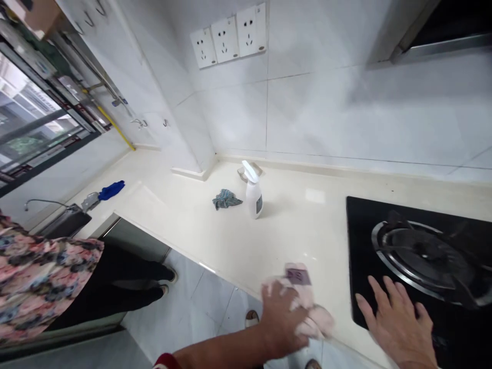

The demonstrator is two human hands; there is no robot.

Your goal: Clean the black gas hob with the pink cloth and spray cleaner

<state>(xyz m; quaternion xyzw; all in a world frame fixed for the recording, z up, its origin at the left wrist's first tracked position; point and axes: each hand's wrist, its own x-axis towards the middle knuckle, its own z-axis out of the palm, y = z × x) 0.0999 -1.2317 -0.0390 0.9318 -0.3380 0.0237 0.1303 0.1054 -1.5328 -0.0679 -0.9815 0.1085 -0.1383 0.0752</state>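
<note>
My left hand [282,315] presses on a crumpled pink cloth [305,292] near the counter's front edge, its fingers bent over the fabric. A dark purple patch shows on the cloth, and the cloth and hand are somewhat blurred. My right hand [400,323] rests with spread fingers on the left front of the black gas stove [361,246], holding nothing. Further back on the cream counter [184,210] a white spray bottle [252,197] stands upright. Just left of the bottle lies a crumpled grey-green rag [226,199].
A person in a floral top [49,271] stands at the left beside the sink [65,223]. A blue cloth [111,190] lies on the counter there. Behind the bottle is a small beige object [255,168]. Wall sockets [230,36] sit above; a range hood [449,31] overhangs the stove.
</note>
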